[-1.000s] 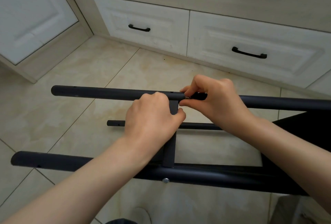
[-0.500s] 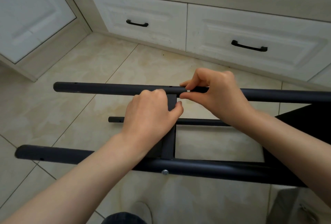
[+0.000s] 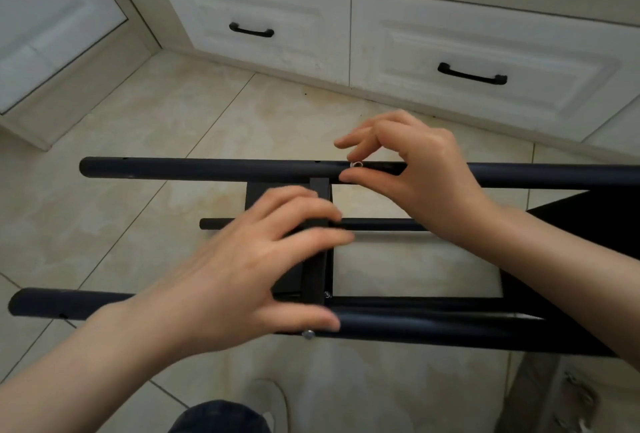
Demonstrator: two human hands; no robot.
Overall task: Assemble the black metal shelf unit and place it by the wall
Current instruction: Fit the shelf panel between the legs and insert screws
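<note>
The black metal shelf frame lies on its side over the tiled floor. Its far tube (image 3: 207,169) and near tube (image 3: 433,327) run left to right, joined by a flat crossbar (image 3: 317,269). A thinner rod (image 3: 377,224) shows between them. My right hand (image 3: 412,176) pinches a small silver screw (image 3: 356,164) at the far tube, just right of the crossbar joint. My left hand (image 3: 249,269) hovers with fingers spread over the crossbar, thumb by the near tube. Another silver screw (image 3: 307,334) sticks out under the near tube.
White drawers with black handles (image 3: 471,74) line the wall ahead, and a white cabinet door (image 3: 45,23) stands at the left. A black shelf panel (image 3: 595,224) fills the right edge. My shoe (image 3: 273,401) and knee show at the bottom.
My left hand has let go of the crossbar top and drawn back toward me with fingers spread. My right hand stays at the screw on the far tube, fingers lifted.
</note>
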